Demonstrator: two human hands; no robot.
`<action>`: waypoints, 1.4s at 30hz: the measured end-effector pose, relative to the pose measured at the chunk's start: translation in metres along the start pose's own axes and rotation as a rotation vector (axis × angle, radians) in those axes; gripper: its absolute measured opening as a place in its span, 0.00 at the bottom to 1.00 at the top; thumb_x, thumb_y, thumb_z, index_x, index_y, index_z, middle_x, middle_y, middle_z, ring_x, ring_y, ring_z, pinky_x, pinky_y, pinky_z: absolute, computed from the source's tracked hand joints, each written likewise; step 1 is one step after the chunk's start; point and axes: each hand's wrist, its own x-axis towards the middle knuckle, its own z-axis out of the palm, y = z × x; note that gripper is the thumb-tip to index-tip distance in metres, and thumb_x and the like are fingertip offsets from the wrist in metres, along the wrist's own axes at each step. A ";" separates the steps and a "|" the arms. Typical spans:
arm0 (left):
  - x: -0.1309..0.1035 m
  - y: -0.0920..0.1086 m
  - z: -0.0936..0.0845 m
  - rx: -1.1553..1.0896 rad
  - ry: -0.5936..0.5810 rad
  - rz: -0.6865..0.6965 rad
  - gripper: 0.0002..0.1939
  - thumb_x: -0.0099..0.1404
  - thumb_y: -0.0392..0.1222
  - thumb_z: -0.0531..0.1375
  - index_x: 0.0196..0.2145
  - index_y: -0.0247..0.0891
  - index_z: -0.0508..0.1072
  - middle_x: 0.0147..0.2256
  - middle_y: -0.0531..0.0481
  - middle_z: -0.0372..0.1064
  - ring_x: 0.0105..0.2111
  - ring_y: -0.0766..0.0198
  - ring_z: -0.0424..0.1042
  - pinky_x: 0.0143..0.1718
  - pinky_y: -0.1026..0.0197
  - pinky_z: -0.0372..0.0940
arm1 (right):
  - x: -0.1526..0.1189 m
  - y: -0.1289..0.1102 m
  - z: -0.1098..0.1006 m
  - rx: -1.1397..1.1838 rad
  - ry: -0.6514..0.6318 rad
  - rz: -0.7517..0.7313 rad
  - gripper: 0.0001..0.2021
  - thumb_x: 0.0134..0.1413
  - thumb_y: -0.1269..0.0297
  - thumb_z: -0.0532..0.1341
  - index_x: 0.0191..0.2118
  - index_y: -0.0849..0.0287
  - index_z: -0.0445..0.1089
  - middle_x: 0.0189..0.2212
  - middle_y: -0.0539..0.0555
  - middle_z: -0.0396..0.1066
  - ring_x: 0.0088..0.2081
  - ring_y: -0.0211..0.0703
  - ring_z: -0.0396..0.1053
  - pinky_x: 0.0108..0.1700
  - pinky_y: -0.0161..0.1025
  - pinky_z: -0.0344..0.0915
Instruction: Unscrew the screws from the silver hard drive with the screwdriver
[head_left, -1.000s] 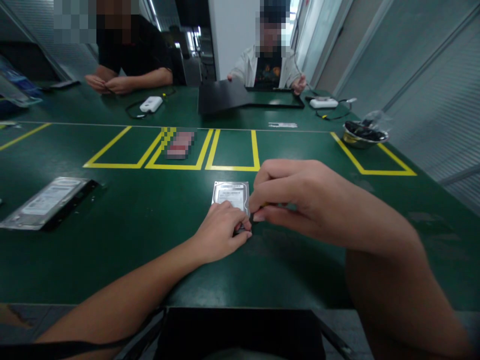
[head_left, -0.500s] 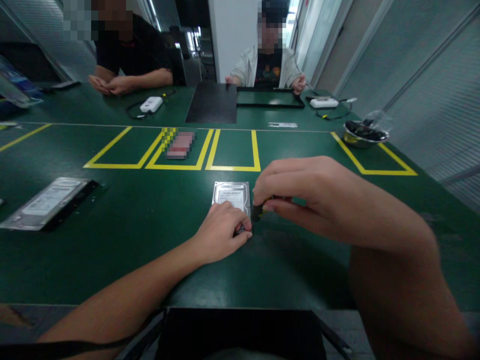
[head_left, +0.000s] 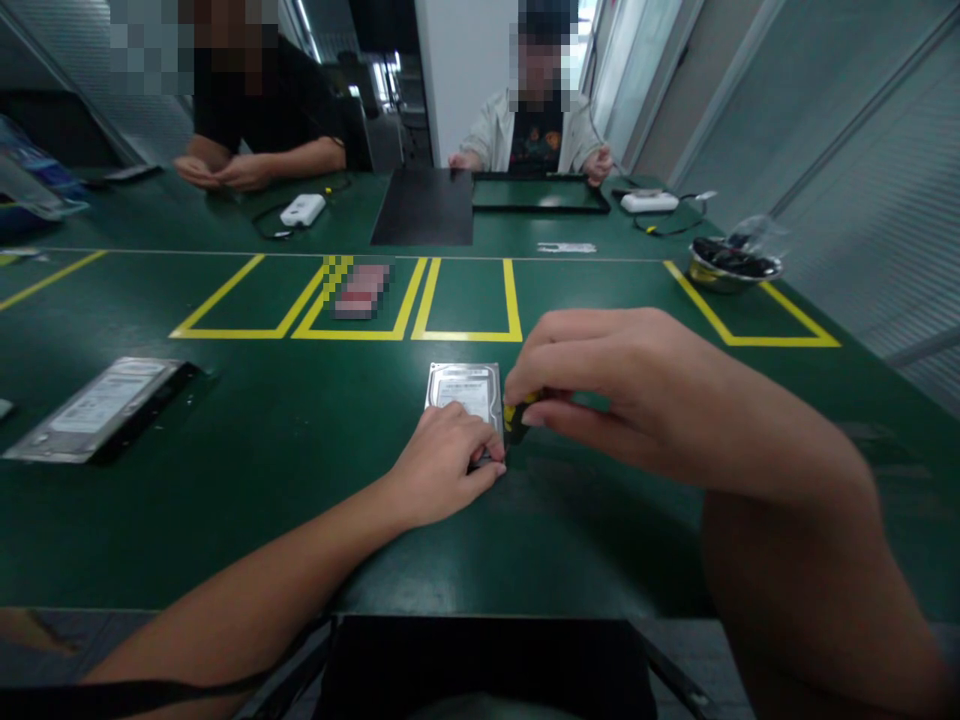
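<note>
A small silver hard drive (head_left: 466, 385) with a white label lies on the green table in front of me. My left hand (head_left: 446, 460) rests over its near part, fingers bent and thumb at the near right corner, hiding that portion. Above and to the right, my right hand (head_left: 600, 375) is closed around the black-and-yellow handle of a screwdriver (head_left: 516, 418). The handle leans down toward the drive's near right corner, where the left fingertips are. Whether its tip touches a screw there is too small to tell.
A larger hard drive (head_left: 109, 395) lies at the left. Yellow tape outlines (head_left: 465, 336) mark the table, one around a blurred reddish object (head_left: 362, 292). A metal bowl (head_left: 724, 275) of dark items stands at right. Across the table two people sit, one holding a black frame (head_left: 540, 210).
The screwdriver handle has turned in my right hand, and more of its yellow shows. My left hand and the drive stay in place.
</note>
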 end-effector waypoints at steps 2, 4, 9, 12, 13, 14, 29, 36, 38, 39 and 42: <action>0.000 0.000 0.000 0.005 0.008 0.000 0.08 0.62 0.45 0.61 0.30 0.39 0.72 0.28 0.51 0.68 0.36 0.57 0.64 0.39 0.54 0.52 | 0.000 0.000 0.000 0.007 -0.002 -0.002 0.08 0.59 0.73 0.57 0.38 0.58 0.73 0.38 0.53 0.73 0.39 0.41 0.68 0.40 0.37 0.62; 0.000 0.000 0.000 -0.008 0.002 -0.001 0.07 0.62 0.44 0.62 0.31 0.39 0.72 0.28 0.52 0.68 0.36 0.57 0.64 0.39 0.55 0.52 | -0.001 0.000 0.000 0.006 0.008 -0.001 0.08 0.58 0.73 0.57 0.39 0.57 0.73 0.40 0.53 0.73 0.40 0.42 0.69 0.42 0.38 0.63; 0.000 0.000 -0.002 -0.041 -0.016 -0.004 0.04 0.61 0.43 0.62 0.32 0.41 0.73 0.28 0.53 0.68 0.36 0.58 0.63 0.39 0.55 0.52 | -0.002 0.000 -0.001 -0.024 -0.003 0.007 0.11 0.59 0.74 0.56 0.41 0.57 0.74 0.39 0.52 0.74 0.40 0.42 0.70 0.42 0.38 0.63; 0.000 -0.001 -0.001 -0.026 -0.004 0.000 0.06 0.62 0.44 0.61 0.31 0.40 0.72 0.28 0.52 0.68 0.36 0.58 0.64 0.39 0.55 0.52 | -0.002 0.001 -0.001 -0.024 0.014 -0.001 0.08 0.61 0.71 0.56 0.41 0.57 0.73 0.38 0.53 0.73 0.38 0.41 0.68 0.39 0.37 0.62; -0.001 -0.001 0.000 -0.019 0.001 0.003 0.07 0.62 0.44 0.61 0.31 0.39 0.72 0.28 0.51 0.68 0.36 0.57 0.64 0.39 0.54 0.52 | -0.001 0.002 -0.001 -0.022 0.013 -0.004 0.08 0.61 0.70 0.57 0.40 0.57 0.73 0.38 0.53 0.73 0.38 0.40 0.68 0.39 0.37 0.61; -0.001 -0.001 0.000 -0.013 0.004 0.006 0.07 0.62 0.45 0.61 0.31 0.39 0.72 0.29 0.51 0.68 0.36 0.57 0.64 0.39 0.54 0.52 | -0.001 0.002 0.000 -0.018 0.009 -0.008 0.07 0.61 0.70 0.57 0.39 0.58 0.73 0.38 0.53 0.72 0.37 0.40 0.68 0.39 0.37 0.61; 0.001 0.000 0.000 0.015 0.012 0.009 0.08 0.63 0.45 0.59 0.29 0.39 0.71 0.30 0.50 0.69 0.36 0.56 0.65 0.38 0.54 0.52 | 0.001 0.002 0.002 -0.027 0.024 -0.015 0.06 0.61 0.70 0.57 0.39 0.59 0.72 0.35 0.52 0.69 0.35 0.38 0.64 0.36 0.35 0.57; 0.000 0.001 -0.002 -0.016 -0.002 0.011 0.06 0.63 0.44 0.61 0.32 0.40 0.72 0.30 0.51 0.69 0.37 0.57 0.65 0.39 0.54 0.52 | 0.000 0.000 0.000 0.020 0.000 -0.032 0.08 0.59 0.73 0.56 0.39 0.58 0.73 0.37 0.53 0.72 0.38 0.41 0.66 0.41 0.37 0.60; 0.001 0.001 -0.002 -0.026 -0.009 0.012 0.05 0.62 0.44 0.61 0.33 0.41 0.73 0.30 0.52 0.69 0.37 0.57 0.64 0.40 0.54 0.52 | -0.001 0.000 -0.001 0.022 -0.004 -0.034 0.10 0.60 0.73 0.55 0.41 0.58 0.73 0.37 0.53 0.72 0.39 0.41 0.67 0.41 0.38 0.60; 0.001 0.001 -0.002 -0.025 -0.009 0.012 0.05 0.62 0.43 0.61 0.33 0.41 0.73 0.30 0.52 0.69 0.37 0.57 0.64 0.39 0.54 0.52 | -0.001 0.001 -0.001 0.017 -0.002 -0.034 0.10 0.60 0.73 0.55 0.42 0.57 0.73 0.38 0.53 0.72 0.39 0.41 0.67 0.41 0.37 0.60; 0.001 0.001 0.000 -0.001 0.007 0.011 0.06 0.62 0.44 0.61 0.30 0.40 0.72 0.29 0.51 0.68 0.36 0.57 0.64 0.38 0.55 0.51 | -0.001 0.002 0.000 -0.009 0.019 -0.027 0.10 0.61 0.71 0.56 0.44 0.57 0.72 0.37 0.52 0.71 0.37 0.40 0.66 0.39 0.37 0.59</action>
